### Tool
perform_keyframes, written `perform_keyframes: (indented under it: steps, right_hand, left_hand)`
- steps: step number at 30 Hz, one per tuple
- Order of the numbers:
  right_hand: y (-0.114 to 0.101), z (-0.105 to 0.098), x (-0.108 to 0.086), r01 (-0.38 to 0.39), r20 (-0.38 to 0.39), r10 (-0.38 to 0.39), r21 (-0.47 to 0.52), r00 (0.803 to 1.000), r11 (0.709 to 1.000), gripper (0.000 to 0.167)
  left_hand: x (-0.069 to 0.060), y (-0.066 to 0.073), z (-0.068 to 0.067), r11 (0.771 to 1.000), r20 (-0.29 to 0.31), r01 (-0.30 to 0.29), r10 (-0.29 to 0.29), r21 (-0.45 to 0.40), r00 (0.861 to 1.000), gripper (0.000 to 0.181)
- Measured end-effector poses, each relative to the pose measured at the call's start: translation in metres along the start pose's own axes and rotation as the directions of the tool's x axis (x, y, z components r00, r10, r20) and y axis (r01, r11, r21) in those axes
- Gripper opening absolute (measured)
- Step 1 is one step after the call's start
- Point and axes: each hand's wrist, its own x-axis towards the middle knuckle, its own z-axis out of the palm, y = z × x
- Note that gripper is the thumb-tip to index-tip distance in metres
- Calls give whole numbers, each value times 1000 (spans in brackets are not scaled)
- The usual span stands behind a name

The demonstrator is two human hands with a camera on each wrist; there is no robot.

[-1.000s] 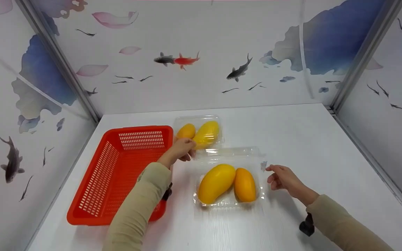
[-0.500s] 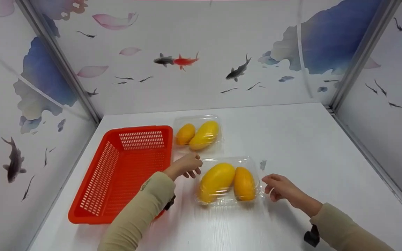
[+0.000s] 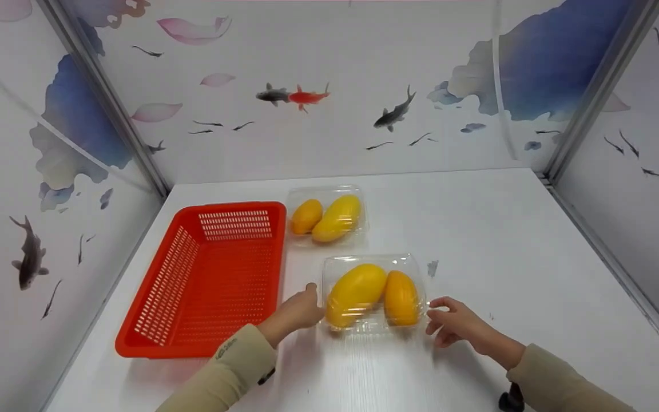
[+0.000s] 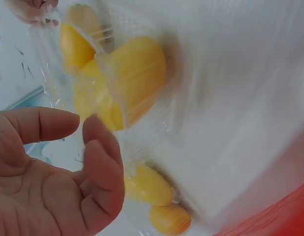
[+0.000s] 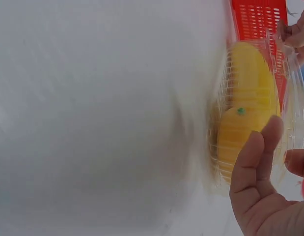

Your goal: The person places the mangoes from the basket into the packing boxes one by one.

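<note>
A clear plastic clamshell box (image 3: 372,260) lies on the table with a large yellow mango (image 3: 358,292) and a smaller orange-yellow mango (image 3: 401,300) inside. Its lid is folded over the fruit; in the right wrist view the lid's edge (image 5: 289,98) stands a little apart from the base. At the box's left side is my left hand (image 3: 298,309), fingers loosely bent and thumb up. The left wrist view shows its thumb and fingertips close together beside the box, with nothing visible between them. My right hand (image 3: 458,326) is at the right side, fingers bent near the rim, thumb apart.
An orange-red perforated basket (image 3: 232,274) stands to the left, close to my left forearm. Behind the near box sits a second clear clamshell box (image 3: 326,190) with two mangoes (image 3: 338,218). Printed white panels enclose the table (image 3: 478,229) at the back and sides.
The box's lid, raised at the back before, has come down over the mangoes. My left hand has moved from the rear box toward me to the near box's left side; my right hand shifted slightly nearer.
</note>
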Motion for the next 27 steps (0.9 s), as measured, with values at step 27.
perform_keyframes:
  steps: [27]
  right_hand:
    - [4, 7, 6, 25, 74, -37, 155, 997, 988, 57]
  left_hand:
    - [9, -39, 59, 701, 70, 51, -1, -711, 998, 55]
